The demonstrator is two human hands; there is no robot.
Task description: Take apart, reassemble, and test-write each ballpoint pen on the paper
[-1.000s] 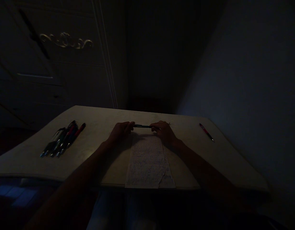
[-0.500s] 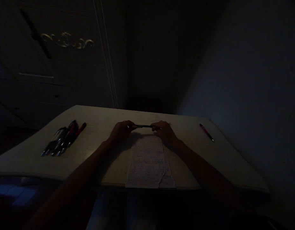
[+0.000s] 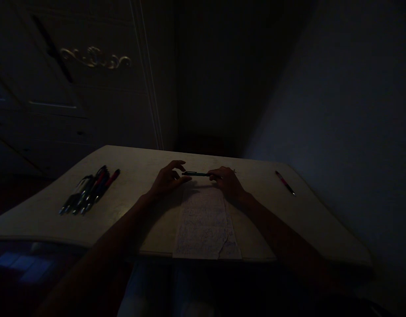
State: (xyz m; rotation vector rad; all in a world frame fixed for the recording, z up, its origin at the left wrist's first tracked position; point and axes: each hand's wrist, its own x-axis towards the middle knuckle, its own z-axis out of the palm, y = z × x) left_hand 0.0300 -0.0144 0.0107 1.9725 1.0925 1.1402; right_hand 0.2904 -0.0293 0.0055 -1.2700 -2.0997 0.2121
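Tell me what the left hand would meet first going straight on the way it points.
The left hand would most likely meet the dark pen first, then the right hand holding its other end. Depth is hard to judge in this dimness.

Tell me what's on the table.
A pile of pens, marked paper, a lone red pen, and an unclear speck beyond the right hand. What it and the left hand cover is hidden.

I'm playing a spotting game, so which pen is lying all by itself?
The red-and-black pen on the right side of the table. The others lie in a bunch on the left, except the dark pen in the right hand.
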